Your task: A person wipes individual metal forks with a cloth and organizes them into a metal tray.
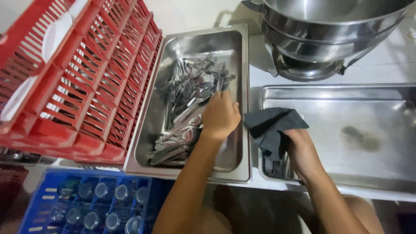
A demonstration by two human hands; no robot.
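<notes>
My left hand (pixel 220 116) fingers curled onto cutlery pile (pixel 190 86) in steel tray (pixel 242 65); right hand (pixel 301 151) at 3 o'clock, fingers pinching dark cloth (pixel 271 123) over flat tray (pixel 368 108)

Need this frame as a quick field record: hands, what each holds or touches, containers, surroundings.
left hand: reaching into the steel pan, fingers on the cutlery pile
right hand: gripping a dark grey cloth at the near left corner of the steel tray
cutlery: forks towards the back, spoons towards the front
left of pan: red plastic crates, tilted
lower left: blue rack with glasses
top right: stacked steel pots
</notes>
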